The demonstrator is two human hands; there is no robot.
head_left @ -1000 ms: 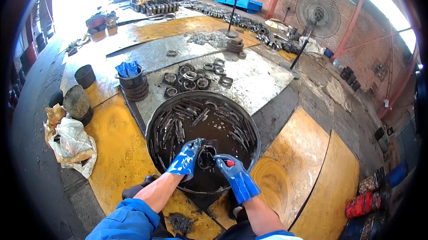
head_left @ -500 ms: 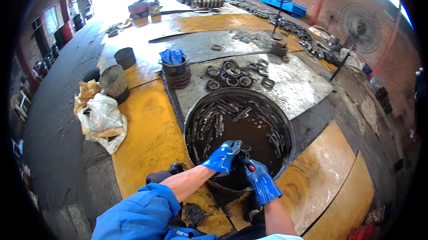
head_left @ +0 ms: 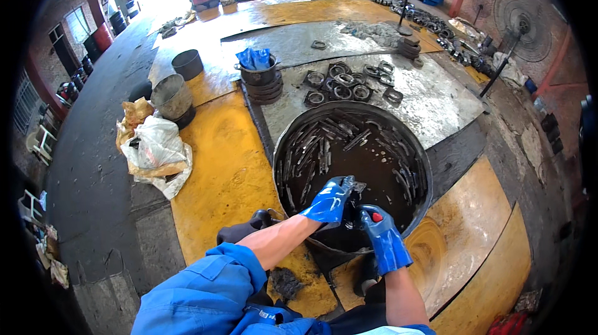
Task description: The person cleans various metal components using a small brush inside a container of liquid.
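Head view. Both hands, in blue rubber gloves, met over the near rim of a large round black basin (head_left: 283, 148) filled with dark oily liquid. The left hand (head_left: 328, 201) was curled closed around a small dark metal part (head_left: 352, 193), gripping it from the left. The right hand (head_left: 381, 235) was closed on a red-tipped tool (head_left: 376, 217), its tip set against the same part from the person's side. The part sat between the two hands, just above the liquid, with the left hand marginally farther from the body; its long axis could not be told, since the gloves covered most of it.

Curved metal strips (head_left: 324, 148) lay submerged along the basin's inner wall, farther from the person than the hands and well apart from them. Beyond the basin, metal rings (head_left: 346, 80) lay spread on a grey steel plate (head_left: 436, 104). A stack of dark rings topped with a blue cloth (head_left: 256, 61) stood to the far left of the basin, and a white plastic bag (head_left: 156, 145) lay on the floor at left.
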